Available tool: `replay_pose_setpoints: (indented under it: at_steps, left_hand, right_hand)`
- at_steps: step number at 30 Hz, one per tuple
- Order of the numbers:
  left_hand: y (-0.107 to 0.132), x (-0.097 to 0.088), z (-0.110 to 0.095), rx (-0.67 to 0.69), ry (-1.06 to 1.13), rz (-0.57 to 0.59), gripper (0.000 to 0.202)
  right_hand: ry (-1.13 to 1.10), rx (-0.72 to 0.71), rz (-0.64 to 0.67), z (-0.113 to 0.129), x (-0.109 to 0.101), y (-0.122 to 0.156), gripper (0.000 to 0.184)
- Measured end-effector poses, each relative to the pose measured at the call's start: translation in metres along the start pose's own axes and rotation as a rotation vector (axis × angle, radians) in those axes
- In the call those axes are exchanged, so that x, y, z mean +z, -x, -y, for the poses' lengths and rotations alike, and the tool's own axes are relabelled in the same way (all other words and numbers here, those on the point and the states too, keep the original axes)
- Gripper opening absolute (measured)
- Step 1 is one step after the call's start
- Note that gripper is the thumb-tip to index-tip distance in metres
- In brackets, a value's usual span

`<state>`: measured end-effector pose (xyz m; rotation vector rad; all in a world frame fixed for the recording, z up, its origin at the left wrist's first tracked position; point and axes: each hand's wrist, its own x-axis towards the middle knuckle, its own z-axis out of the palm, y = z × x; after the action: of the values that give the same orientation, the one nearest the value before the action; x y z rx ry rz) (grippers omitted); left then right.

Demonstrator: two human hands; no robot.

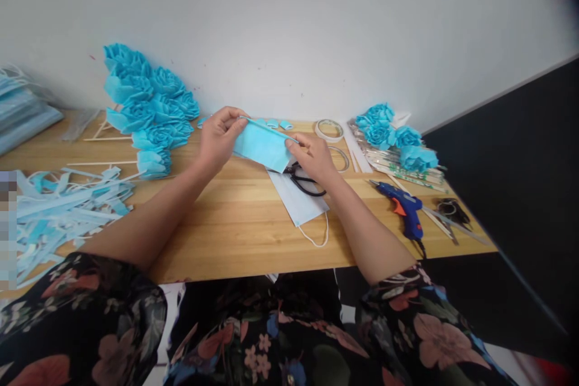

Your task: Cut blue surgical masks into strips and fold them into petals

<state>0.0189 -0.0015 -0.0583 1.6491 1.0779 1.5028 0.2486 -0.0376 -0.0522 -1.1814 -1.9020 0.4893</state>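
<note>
A light blue piece of face mask fabric [262,143] is stretched between my two hands above the table. My left hand [220,132] pinches its upper left corner, and my right hand [314,155] pinches its right end. Below my right hand lie black-handled scissors [307,186], partly hidden by the fabric and that hand. Under the scissors is a whole face mask [296,202] with a white ear loop hanging toward me. Several small rolled blue pieces [272,123] sit along the wall behind the fabric.
Blue fabric roses [149,96] on sticks are piled at left, beyond cut mask strips [67,205]. A stack of masks [22,108] is far left. At right are tape rolls [329,130], more roses [377,126] on packaged sticks and a blue glue gun [407,211].
</note>
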Motion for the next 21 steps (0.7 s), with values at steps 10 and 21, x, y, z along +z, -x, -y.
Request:
replay_pose_setpoints:
  at_steps: [10,21]
  left_hand:
    - [0.004,0.003,-0.003,0.041,0.004,0.259,0.033]
    - [0.016,0.012,-0.017,0.136,-0.249,0.392,0.019]
  right_hand:
    - [-0.134,0.013,-0.192,-0.004,0.001,-0.001,0.025]
    - [-0.170,-0.010,-0.189,0.009,0.007,0.006,0.015]
